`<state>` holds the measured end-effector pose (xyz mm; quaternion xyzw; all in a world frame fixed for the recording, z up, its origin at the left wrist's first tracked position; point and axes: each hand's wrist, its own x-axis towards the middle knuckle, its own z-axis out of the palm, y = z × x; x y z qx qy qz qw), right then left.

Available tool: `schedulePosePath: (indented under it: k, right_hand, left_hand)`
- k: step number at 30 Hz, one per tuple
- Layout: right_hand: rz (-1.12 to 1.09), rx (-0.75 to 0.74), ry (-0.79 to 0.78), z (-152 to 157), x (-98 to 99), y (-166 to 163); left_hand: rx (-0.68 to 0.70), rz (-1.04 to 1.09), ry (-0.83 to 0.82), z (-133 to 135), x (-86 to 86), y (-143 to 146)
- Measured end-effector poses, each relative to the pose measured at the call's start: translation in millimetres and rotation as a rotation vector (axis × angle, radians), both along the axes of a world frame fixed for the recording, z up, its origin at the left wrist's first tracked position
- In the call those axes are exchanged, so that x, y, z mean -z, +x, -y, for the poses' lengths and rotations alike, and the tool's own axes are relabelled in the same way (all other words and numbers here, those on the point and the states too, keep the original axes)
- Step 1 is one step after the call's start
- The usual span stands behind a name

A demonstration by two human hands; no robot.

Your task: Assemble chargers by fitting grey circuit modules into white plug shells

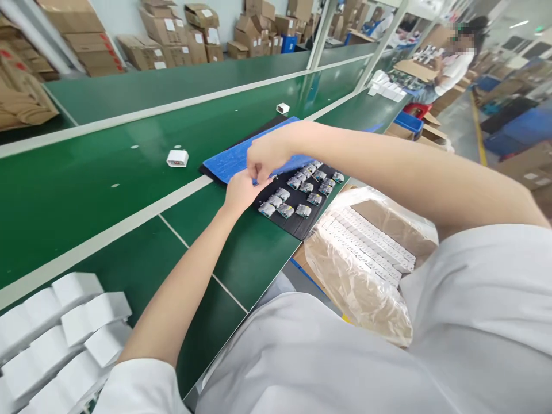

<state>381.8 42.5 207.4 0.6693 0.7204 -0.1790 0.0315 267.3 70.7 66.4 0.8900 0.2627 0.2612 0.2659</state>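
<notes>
My left hand [242, 191] and my right hand [266, 156] meet over a black mat [297, 225] on the green bench. Both are closed in a pinch on a small item between the fingertips that I cannot make out. Just right of the hands, several small grey and blue electronic parts [302, 190] lie in rows on the mat. A blue perforated tray [230, 158] rests on the mat's far side, touching my right hand.
Two white chargers [177, 158] [282, 107] lie on the green conveyor [107, 178]. White boxes [64, 328] are stacked near left. A plastic-lined carton of white parts [366, 247] stands at right. Cardboard boxes [172, 34] line the back. A person [452, 63] works far right.
</notes>
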Motion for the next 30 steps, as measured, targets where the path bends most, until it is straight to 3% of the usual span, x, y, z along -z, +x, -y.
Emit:
schedulePosePath:
  k: [2, 4, 5, 7, 9, 11, 13, 16, 19, 23, 30]
  right_hand:
    - [-0.048, -0.045, 0.110, 24, -17.3, 13]
    - [-0.072, -0.047, 0.352, 52, -33.3, 43]
    - [-0.070, 0.025, 0.519, 66, -37.2, 64]
    - [-0.045, 0.386, 0.844, 94, -32.4, 114]
    - [0.049, 0.842, 0.984, 119, -10.3, 165]
    - [0.093, 1.065, 0.958, 141, 24.2, 209]
    - [0.110, 1.198, 0.819, 159, 63.3, 241]
    - [0.156, 1.314, 0.567, 172, 115.9, 271]
    - [0.169, 1.354, 0.455, 168, 151.0, 290]
    - [0.181, 1.371, 0.351, 152, 171.5, 315]
    - [0.240, 1.369, 0.373, 145, 175.2, 334]
  left_hand:
    - [0.062, 0.002, 0.023, 5, 1.9, -2]
    - [0.057, 0.025, 0.026, 6, 7.1, -4]
    - [0.017, 0.036, 0.014, 4, 10.0, -4]
    - [-0.084, 0.063, -0.034, -2, 15.2, -2]
    - [-0.151, 0.123, -0.102, -11, 18.7, 0]
    - [-0.176, 0.219, -0.174, -19, 20.7, 2]
    - [-0.195, 0.320, -0.245, -24, 22.5, 4]
    - [-0.254, 0.416, -0.351, -28, 27.7, 4]
    - [-0.336, 0.473, -0.447, -31, 36.3, 3]
    - [-0.356, 0.587, -0.606, -35, 44.3, 5]
    - [-0.419, 0.763, -0.808, -32, 32.3, 18]
